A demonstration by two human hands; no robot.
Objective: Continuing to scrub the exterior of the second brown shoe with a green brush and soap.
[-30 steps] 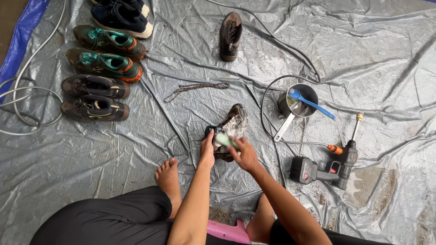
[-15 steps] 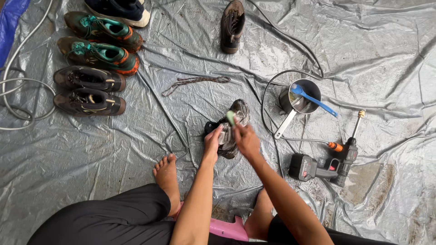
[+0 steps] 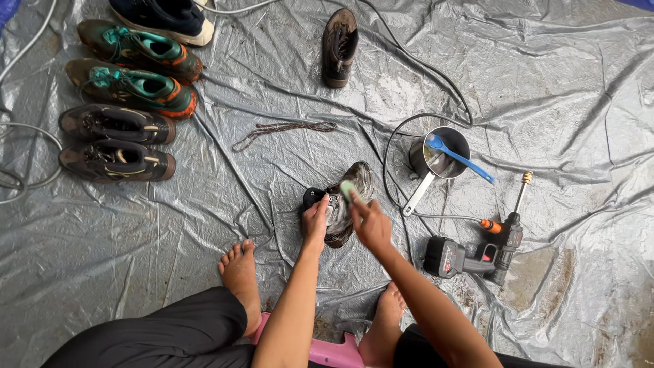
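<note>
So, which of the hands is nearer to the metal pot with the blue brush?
The right. The right hand scrubs the muddy shoe on the side facing the metal pot; the left hand grips the shoe's far side, farther from the pot.

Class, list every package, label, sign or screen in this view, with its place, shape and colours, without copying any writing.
No packages, signs or screens.
Red label patch: small, rectangular, on the black battery block of the cordless spray gun, right of the right hand.
</note>
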